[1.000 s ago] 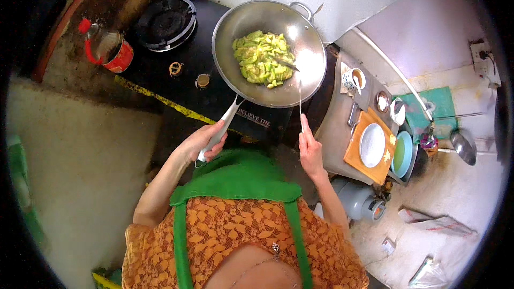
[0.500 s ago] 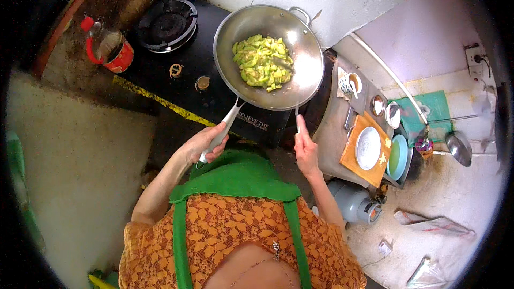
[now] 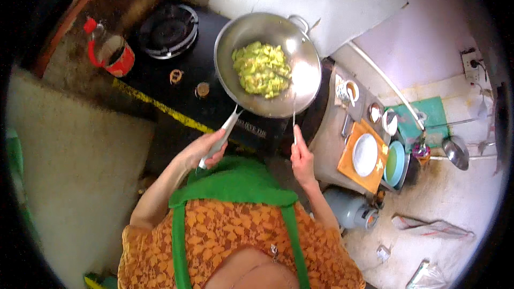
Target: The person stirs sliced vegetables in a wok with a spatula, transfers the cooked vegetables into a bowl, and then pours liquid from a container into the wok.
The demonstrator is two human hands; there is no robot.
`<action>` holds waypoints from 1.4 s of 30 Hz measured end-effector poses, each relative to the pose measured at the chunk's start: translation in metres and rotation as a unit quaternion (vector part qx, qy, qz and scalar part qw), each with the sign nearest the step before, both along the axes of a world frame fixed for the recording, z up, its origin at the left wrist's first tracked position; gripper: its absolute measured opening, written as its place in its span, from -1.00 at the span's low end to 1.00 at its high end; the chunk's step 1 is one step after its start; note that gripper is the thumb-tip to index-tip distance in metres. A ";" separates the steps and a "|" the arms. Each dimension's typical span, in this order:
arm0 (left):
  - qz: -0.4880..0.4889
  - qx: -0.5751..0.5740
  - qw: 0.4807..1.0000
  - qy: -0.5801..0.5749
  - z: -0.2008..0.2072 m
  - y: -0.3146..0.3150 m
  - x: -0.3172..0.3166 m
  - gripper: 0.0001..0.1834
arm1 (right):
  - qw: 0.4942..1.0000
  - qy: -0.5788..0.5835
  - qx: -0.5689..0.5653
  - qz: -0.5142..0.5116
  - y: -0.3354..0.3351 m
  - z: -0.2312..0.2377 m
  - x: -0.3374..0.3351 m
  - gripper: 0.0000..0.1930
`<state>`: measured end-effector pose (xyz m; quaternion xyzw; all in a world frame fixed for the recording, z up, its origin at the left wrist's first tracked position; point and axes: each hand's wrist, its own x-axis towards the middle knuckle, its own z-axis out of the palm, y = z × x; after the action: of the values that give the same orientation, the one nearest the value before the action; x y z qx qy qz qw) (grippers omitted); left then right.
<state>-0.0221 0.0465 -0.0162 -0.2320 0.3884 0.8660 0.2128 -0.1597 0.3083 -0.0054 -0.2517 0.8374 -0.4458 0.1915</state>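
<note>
One near handle (image 3: 231, 122), gripped by the left hand (image 3: 208, 150), is seemingly steadying the wok (image 3: 227, 69) while the right hand (image 3: 302, 156) is holding a utensil (image 3: 294, 112) toward green slices (image 3: 261, 69).

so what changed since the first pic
The scene sits slightly lower in view, apparently from camera movement; any stirring is too slight to confirm. Nothing was grasped or released: left hand still on the wok handle, right hand on the utensil, green food in the wok.

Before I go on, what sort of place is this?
A kitchen, possibly a home one: a wok of chopped green food is over a black stove, and a cutting board lies to the right.
</note>
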 end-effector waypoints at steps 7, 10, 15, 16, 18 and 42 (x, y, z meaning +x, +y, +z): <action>0.008 -0.010 1.000 0.011 -0.002 0.002 0.004 -0.43 | 0.998 -0.020 -0.053 -0.023 -0.016 0.013 0.001 -0.51; 0.007 -0.003 1.000 0.001 -0.003 0.004 0.004 -0.45 | 0.998 -0.068 -0.013 0.006 -0.023 0.031 -0.001 -0.52; 0.019 -0.011 1.000 -0.009 0.002 0.007 0.005 -0.47 | 0.983 -0.171 0.019 0.067 -0.033 0.053 -0.010 -0.51; 0.021 -0.012 1.000 -0.007 0.001 0.007 0.005 -0.47 | 0.978 -0.195 0.038 0.067 -0.033 0.057 -0.012 -0.51; 0.026 -0.015 1.000 -0.003 -0.001 0.007 0.006 -0.47 | 0.965 -0.242 0.075 0.068 -0.032 0.064 -0.017 -0.51; 0.034 0.004 0.999 -0.011 -0.001 0.007 0.006 -0.50 | 0.969 -0.199 0.117 0.085 -0.025 0.066 -0.029 -0.52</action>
<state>-0.0159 0.0535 -0.0174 -0.2539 0.3741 0.8717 0.1888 -0.1884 0.2832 0.0602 -0.2041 0.8046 -0.3674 0.4194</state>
